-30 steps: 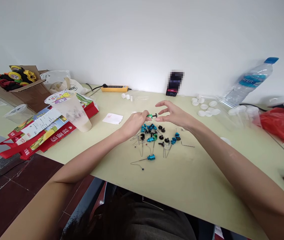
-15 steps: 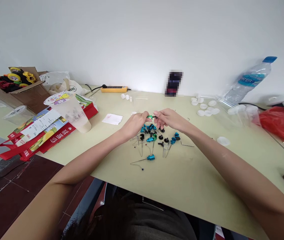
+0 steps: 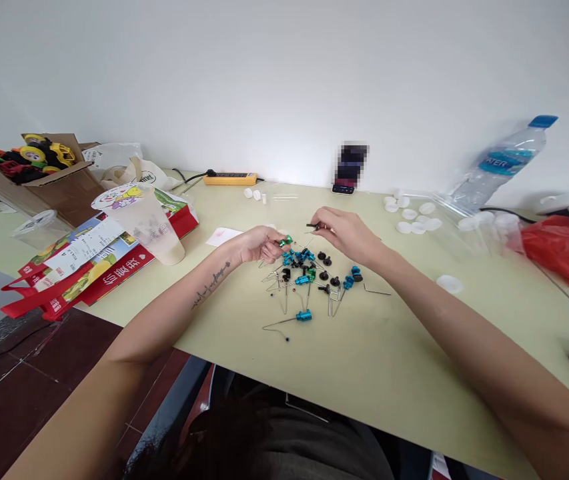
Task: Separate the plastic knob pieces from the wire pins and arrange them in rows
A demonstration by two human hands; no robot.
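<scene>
My left hand (image 3: 263,245) is closed around a small green metal fitting (image 3: 287,241), its end showing past the fingertips. A short gap to the right, my right hand (image 3: 343,231) pinches a small black piece (image 3: 311,226); its exact kind is too small to make out. Both hands are over a cluster of small parts on the table. In it are blue metal fittings (image 3: 303,280), some with bent wires, round black knobs (image 3: 335,282) and another green piece (image 3: 311,274). A blue fitting with a bent wire (image 3: 304,315) lies apart, nearer me. An L-shaped hex key (image 3: 377,290) is at the right.
A drink cup (image 3: 151,227) stands at the left by a red paper bag (image 3: 119,270) and a box of toys (image 3: 64,193). A phone (image 3: 350,167) leans on the wall. White caps (image 3: 418,227), a water bottle (image 3: 501,163) and a red plastic bag (image 3: 554,247) are right.
My hands have moved apart: the left has turned and shifted left with the green fitting, and the right has lifted the black piece away from it.
</scene>
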